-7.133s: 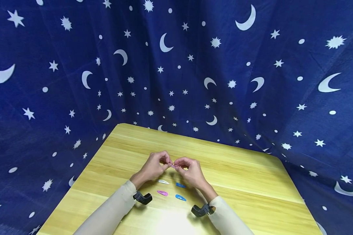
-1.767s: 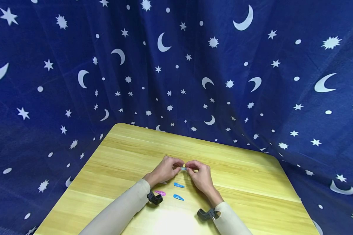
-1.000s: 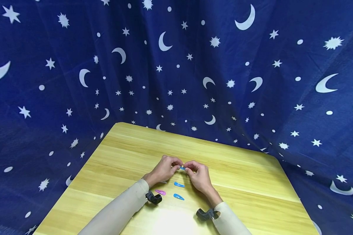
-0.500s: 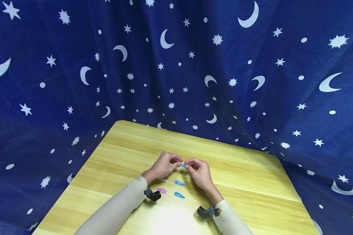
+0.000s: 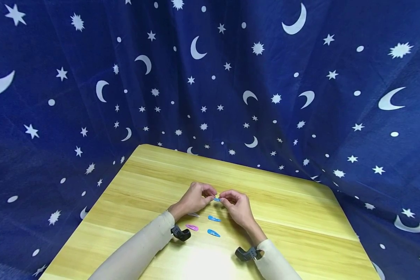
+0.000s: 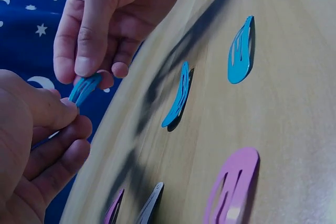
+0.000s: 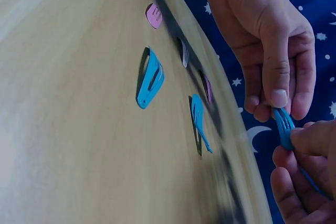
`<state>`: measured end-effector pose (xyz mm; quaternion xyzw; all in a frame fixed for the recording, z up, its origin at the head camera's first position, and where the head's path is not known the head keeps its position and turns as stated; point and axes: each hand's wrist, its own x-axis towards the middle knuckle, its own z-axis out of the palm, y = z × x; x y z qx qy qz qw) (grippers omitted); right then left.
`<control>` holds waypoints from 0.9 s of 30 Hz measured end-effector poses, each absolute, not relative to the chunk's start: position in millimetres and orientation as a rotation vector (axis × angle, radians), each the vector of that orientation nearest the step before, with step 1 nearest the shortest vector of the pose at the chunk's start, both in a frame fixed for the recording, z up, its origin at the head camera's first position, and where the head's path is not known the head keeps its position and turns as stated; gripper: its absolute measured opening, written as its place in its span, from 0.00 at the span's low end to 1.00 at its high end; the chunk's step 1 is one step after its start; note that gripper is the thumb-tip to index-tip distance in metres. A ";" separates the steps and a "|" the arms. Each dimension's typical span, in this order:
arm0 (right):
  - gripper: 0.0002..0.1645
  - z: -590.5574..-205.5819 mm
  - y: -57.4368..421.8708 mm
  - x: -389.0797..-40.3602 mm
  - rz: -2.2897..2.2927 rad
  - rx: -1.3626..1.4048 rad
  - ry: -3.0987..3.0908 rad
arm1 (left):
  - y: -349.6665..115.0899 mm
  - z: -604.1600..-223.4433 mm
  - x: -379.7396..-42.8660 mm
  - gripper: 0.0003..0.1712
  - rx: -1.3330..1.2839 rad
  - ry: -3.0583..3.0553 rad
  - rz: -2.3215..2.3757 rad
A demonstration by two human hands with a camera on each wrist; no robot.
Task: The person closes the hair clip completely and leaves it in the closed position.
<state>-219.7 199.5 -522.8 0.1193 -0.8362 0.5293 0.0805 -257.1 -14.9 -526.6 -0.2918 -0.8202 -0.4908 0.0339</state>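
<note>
My left hand and right hand pinch a blue snap hair clip between them, one at each end, above the far middle of the table. In the left wrist view the slotted face of this blue snap hair clip shows between both thumbs and fingers. Below the hands lie two more blue clips, a pink clip and a white clip, partly covered by my left wrist. A second pink clip lies beside the white one, hidden by the left hand in the head view.
The clips lie on a light wooden table. A dark blue curtain with white moons and stars stands behind the table and along its sides. A black wrist camera sits on the left wrist, another camera on the right.
About seven seconds ago both hands held a pink clip further left; now they hold a blue one. Over the last second the blue clip has turned slightly while the hands stay nearly in place.
</note>
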 end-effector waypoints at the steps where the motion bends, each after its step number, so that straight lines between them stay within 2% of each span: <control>1: 0.06 -522.9 199.7 -219.4 1.584 0.353 -2.503 | -15.1 -526.6 -256.7 0.06 -0.906 -2.529 -1.507; 17: 0.05 -529.7 201.6 -213.3 1.641 0.393 -2.586 | -16.1 -534.3 -255.6 0.07 -1.033 -2.615 -1.377; 27: 0.07 -535.7 199.2 -210.9 1.537 0.413 -2.670 | -14.9 -535.5 -253.3 0.08 -1.152 -2.674 -1.143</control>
